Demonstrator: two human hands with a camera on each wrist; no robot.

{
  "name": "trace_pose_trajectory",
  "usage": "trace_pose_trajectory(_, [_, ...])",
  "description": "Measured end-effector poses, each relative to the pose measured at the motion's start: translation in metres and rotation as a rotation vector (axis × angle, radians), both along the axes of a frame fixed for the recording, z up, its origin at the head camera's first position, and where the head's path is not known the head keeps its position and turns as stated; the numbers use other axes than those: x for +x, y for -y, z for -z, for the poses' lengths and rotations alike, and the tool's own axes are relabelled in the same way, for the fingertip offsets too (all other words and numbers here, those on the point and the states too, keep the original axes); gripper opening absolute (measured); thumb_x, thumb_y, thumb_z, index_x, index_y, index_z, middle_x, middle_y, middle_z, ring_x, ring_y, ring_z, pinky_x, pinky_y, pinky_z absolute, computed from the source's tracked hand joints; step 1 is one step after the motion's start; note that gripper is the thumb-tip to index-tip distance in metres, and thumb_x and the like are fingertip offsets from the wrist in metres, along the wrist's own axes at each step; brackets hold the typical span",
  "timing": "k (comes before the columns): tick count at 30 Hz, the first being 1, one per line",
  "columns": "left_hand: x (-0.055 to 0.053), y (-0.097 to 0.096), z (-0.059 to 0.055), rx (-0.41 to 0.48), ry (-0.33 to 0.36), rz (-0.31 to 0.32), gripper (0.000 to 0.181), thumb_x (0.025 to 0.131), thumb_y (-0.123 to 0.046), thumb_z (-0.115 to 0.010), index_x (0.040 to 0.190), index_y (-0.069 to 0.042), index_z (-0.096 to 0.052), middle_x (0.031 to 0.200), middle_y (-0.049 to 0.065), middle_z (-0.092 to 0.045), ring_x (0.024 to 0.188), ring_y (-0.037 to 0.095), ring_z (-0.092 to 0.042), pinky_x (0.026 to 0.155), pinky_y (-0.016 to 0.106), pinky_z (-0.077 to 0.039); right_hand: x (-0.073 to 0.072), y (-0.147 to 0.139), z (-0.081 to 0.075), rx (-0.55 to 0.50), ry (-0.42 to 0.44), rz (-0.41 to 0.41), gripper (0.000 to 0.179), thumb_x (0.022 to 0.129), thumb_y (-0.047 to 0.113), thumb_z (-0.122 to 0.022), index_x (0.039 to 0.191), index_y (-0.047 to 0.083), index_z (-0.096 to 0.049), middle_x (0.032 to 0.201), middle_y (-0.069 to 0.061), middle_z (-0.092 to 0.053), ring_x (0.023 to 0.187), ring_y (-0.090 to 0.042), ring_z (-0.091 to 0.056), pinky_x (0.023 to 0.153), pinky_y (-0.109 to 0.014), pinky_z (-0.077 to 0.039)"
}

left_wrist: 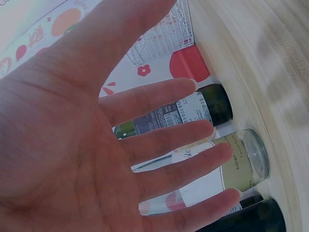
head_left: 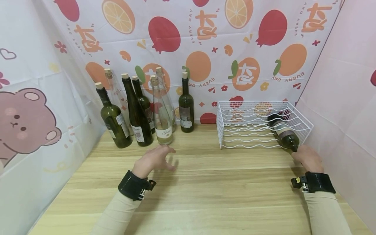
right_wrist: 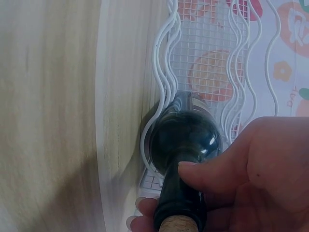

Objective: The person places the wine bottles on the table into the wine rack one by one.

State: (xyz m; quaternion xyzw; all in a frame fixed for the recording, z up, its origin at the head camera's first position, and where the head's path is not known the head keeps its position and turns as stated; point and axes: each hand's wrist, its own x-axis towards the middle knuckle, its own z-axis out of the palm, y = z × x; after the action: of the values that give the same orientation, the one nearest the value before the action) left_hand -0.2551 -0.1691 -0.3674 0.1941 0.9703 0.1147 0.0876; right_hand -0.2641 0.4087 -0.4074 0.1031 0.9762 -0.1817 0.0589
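My right hand (head_left: 309,159) grips the neck of a dark green wine bottle (head_left: 284,132) lying in the white wire wine rack (head_left: 222,130), at its right end. In the right wrist view the thumb and fingers close round the neck (right_wrist: 181,193), just below the cork (right_wrist: 178,224). My left hand (head_left: 154,160) hovers over the table with its fingers apart, holding nothing. Closest to it stands a clear bottle (head_left: 163,127) with a white label. In the left wrist view the spread fingers partly hide this clear bottle (left_wrist: 244,164) and a dark green bottle (left_wrist: 219,104) behind.
Several corked bottles stand upright at the table's back left, among them a green bottle (head_left: 116,125) and a slim dark bottle (head_left: 141,127). One dark bottle (head_left: 186,111) stands apart to their right. Patterned cloth (head_left: 176,42) hangs behind the wooden table (head_left: 217,192) and at both sides.
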Motion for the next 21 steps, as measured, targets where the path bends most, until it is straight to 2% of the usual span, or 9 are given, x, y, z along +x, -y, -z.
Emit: trace_pose_trajectory(21, [-0.0016, -0.0009, 0.0015, -0.014, -0.002, -0.004, 0.073, 0.076, -0.037, -0.09, 0.138, -0.009, -0.063, 0.144, 0.013, -0.063, 0.131, 0.038, -0.06, 0.108, 0.058, -0.051, -0.0007, 0.0002, -0.0013, -0.02, 0.025, -0.005, 0.02, 0.089, 0.019, -0.05, 0.079, 0.002, -0.053, 0.08, -0.018, -0.054, 0.074, -0.032, -0.053, 0.057, -0.037, -0.043])
